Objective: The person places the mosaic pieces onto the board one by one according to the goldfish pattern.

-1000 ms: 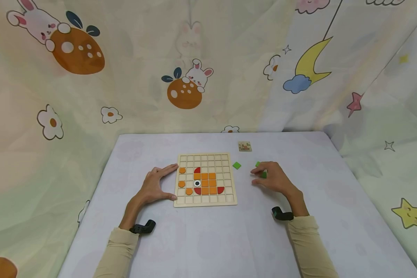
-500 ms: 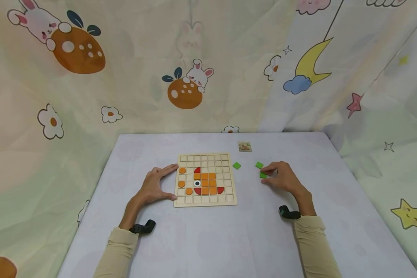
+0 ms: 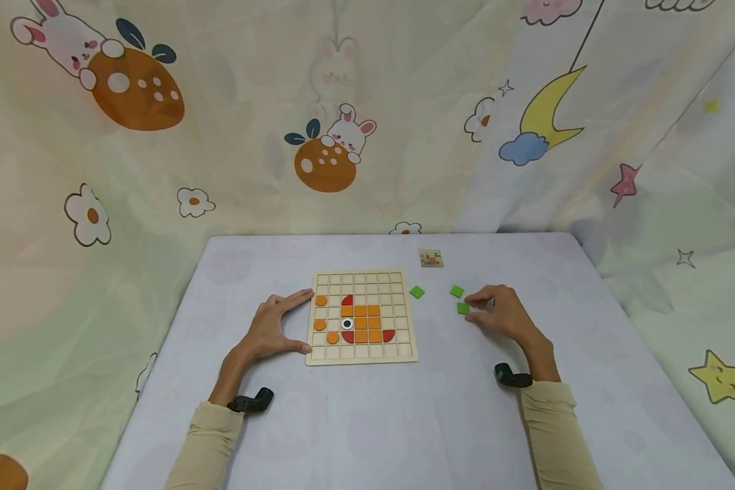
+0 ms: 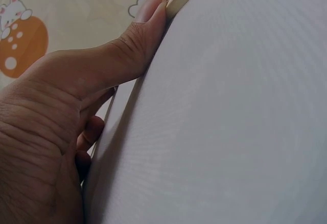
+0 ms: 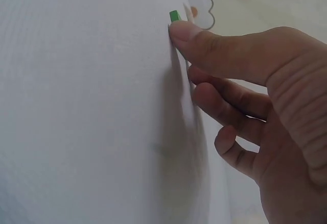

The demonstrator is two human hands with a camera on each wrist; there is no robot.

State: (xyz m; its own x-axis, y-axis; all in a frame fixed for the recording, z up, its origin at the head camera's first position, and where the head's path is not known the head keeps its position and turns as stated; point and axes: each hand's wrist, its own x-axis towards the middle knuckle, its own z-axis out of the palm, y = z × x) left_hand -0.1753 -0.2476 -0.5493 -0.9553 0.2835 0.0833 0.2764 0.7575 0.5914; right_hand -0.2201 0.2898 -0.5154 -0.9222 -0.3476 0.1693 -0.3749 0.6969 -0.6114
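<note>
My left hand (image 3: 268, 332) is spread in a wide C at the left edge of a wooden grid board (image 3: 395, 286). Its fingertips touch the upper edge part and its thumb (image 4: 138, 38) the lower. On the board sit orange square tiles (image 3: 367, 323), orange discs (image 3: 320, 325), red quarter-round pieces (image 3: 388, 335) and an eye tile (image 3: 347, 324). My right hand (image 3: 503, 313) pinches a green square tile (image 3: 462, 308) between thumb and forefinger, low at the tabletop. In the right wrist view, the thumb hides most of that green tile (image 5: 174, 16); the other fingers are loosely curled.
Two more green tiles lie loose, one green tile (image 3: 417, 292) beside the board and another green tile (image 3: 456, 290) just behind the pinched one. A small pattern card (image 3: 431, 258) lies farther back on the white-covered table (image 3: 367, 422). Printed cloth (image 3: 233, 122) hangs behind.
My right hand has moved right, and its thumb and forefinger have come to the right side of the green tile. The left hand and the board have stayed put.
</note>
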